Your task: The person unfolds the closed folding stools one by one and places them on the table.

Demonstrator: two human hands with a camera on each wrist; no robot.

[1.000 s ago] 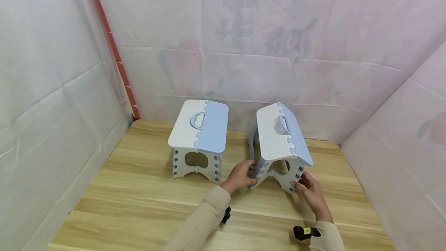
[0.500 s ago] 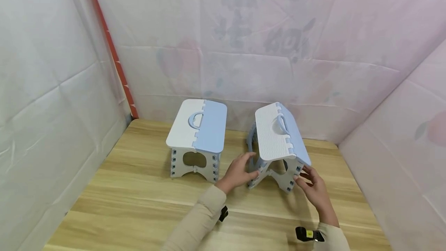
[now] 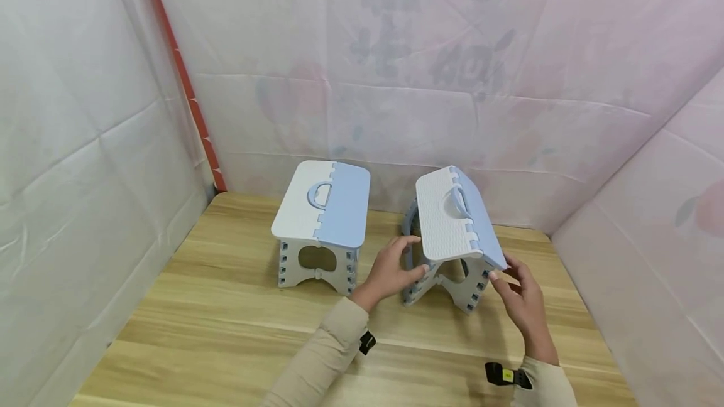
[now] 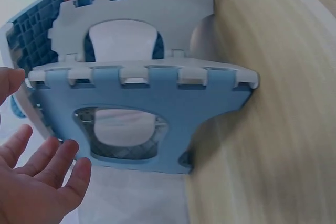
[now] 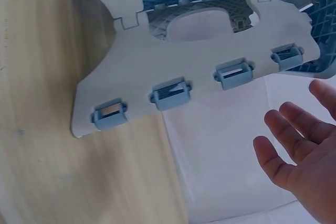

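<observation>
A white and light-blue folding step stool [image 3: 447, 218] stands on its legs at the right of the table, its top bent along the middle hinge like a low roof. My left hand [image 3: 384, 275] is at its left leg, thumb near the front corner and fingers spread. In the left wrist view those fingers [image 4: 52, 163] lie beside the blue leg panel [image 4: 220, 90]. At the stool's right side, my right hand [image 3: 523, 300] is just below the blue flap's edge. The right wrist view has its fingers [image 5: 294, 140] extended beside the white hinged end panel [image 5: 131, 72].
A second, matching folding stool [image 3: 345, 206] stands to the left with its top flat and its handle lying on it. Both are toward the back of the wooden table [image 3: 226, 331]. White printed sheets [image 3: 396, 112] hang behind and at both sides.
Both hands have moved up along the right stool's legs toward its top, and the left fingers have spread. The right stool's top is still bent; the left stool stays put.
</observation>
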